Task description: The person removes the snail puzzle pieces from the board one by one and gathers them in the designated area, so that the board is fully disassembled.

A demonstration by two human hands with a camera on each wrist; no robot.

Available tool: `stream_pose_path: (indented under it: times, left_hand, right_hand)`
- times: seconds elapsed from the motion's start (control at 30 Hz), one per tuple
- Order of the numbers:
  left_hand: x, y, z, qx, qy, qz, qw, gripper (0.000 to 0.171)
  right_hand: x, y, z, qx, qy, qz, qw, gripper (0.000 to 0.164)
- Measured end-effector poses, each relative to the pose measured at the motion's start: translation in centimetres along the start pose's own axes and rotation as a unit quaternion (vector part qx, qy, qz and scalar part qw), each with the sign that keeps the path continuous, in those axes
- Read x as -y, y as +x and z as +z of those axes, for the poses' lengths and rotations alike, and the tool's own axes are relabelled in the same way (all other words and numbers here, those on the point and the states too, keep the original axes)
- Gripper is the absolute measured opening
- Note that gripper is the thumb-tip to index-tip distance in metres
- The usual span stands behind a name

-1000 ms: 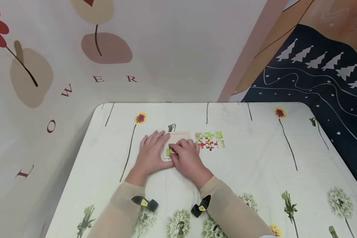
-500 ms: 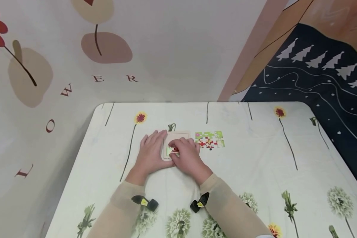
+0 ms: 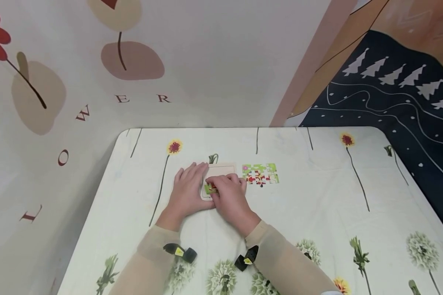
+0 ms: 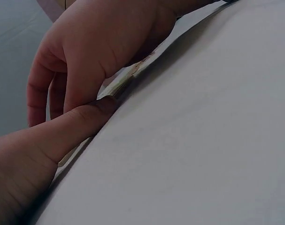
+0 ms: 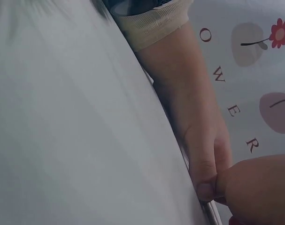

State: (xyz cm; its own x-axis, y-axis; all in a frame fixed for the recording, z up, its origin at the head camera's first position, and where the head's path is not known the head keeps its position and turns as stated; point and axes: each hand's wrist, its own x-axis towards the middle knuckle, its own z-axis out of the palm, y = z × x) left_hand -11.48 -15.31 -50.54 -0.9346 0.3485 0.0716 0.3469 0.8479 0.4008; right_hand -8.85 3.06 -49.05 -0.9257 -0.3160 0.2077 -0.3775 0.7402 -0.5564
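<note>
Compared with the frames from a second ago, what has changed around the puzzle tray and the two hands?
The right hand has shifted slightly left over the wooden tray, its fingertips carrying the green-and-red puzzle piece toward the tray's near left corner; whether it pinches or just presses the piece cannot be told. The left hand stays flat on the tray's left edge. The assembled puzzle block and the tablecloth are unchanged.

Puzzle things in the middle of the table (image 3: 317, 205)

The puzzle board (image 3: 221, 168) lies between the left hand (image 3: 186, 190) and the loose puzzle pieces (image 3: 260, 173). The right hand (image 3: 229, 194) rests on the board's near part.
</note>
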Motion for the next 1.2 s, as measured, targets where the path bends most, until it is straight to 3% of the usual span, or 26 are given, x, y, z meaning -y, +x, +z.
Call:
stream_pose_path:
  times: [0.53, 0.83, 1.2]
  left_hand:
    - [-0.1, -0.1, 0.1, -0.002, 0.010, 0.005, 0.9999, 0.126]
    - [-0.1, -0.1, 0.0, -0.004, -0.003, 0.005, 1.0000, 0.128]
    - [0.3, -0.1, 0.2, -0.002, -0.005, 0.006, 1.0000, 0.127]
  right_hand:
    - [-1.3, -0.5, -0.7, -0.028, 0.012, -0.043, 0.999, 0.041]
    - [-3.2, -1.2, -1.7, -0.052, 0.090, -0.067, 0.992, 0.045]
    - [-6.2, -3.4, -3.6, -0.053, 0.072, -0.023, 0.996, 0.047]
